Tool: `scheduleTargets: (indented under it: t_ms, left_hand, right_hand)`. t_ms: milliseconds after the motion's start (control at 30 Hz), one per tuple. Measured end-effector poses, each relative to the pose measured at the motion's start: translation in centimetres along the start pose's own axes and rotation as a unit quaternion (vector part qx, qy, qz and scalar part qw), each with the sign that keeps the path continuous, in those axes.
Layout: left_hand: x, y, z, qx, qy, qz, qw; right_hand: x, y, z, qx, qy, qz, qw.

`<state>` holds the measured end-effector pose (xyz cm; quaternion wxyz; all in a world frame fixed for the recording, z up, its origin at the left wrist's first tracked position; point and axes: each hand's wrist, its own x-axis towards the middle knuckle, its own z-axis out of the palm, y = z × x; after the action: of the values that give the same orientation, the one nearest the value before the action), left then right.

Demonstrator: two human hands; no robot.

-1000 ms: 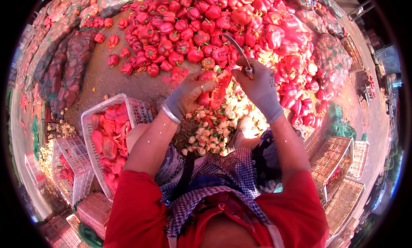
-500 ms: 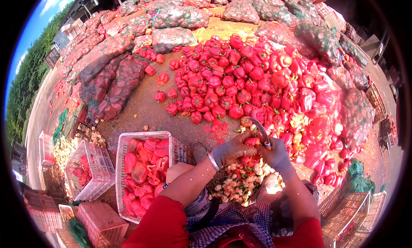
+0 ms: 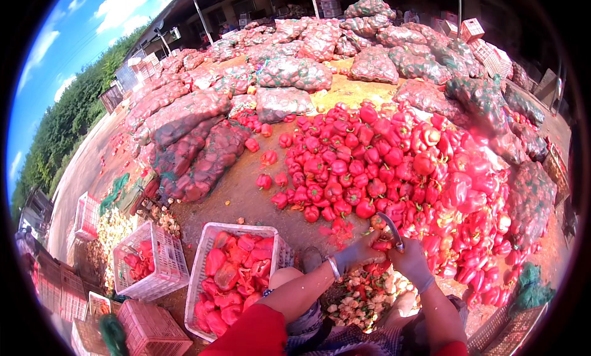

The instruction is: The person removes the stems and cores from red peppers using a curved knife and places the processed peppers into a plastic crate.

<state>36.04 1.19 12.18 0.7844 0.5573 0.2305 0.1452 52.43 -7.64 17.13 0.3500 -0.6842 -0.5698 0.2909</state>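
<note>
Between four and five o'clock, the left grip [image 3: 362, 251] is curled round a red pepper [image 3: 382, 246], the right grip [image 3: 411, 263] wrapped round a curved knife [image 3: 394, 227]. At seven, a crate [image 3: 283, 254]; any markings too small to read.

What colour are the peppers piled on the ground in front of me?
The peppers are bright red, best seen in the head view.

Shows red on peppers [image 3: 363, 156], red on sleeve [image 3: 252, 332], bluish grey on gloves [image 3: 411, 267], fine check on cloth [image 3: 369, 342], green on netting [image 3: 534, 289].
</note>
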Motion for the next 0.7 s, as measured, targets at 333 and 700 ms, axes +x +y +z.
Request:
scheduleTargets:
  t_ms: [333,700]
  left_hand:
    - [-5.5,5.9,-9.4,-0.281,0.324,0.121,0.895]
    - [-39.8,-7.7,-13.4,-0.255,0.589,0.074,0.763]
  right_hand:
    - [1.0,4.6,-4.5,-0.115,0.125,-0.011,0.985]
    - [2.1,6.6,-4.3,0.014,0.094,0.090,0.991]
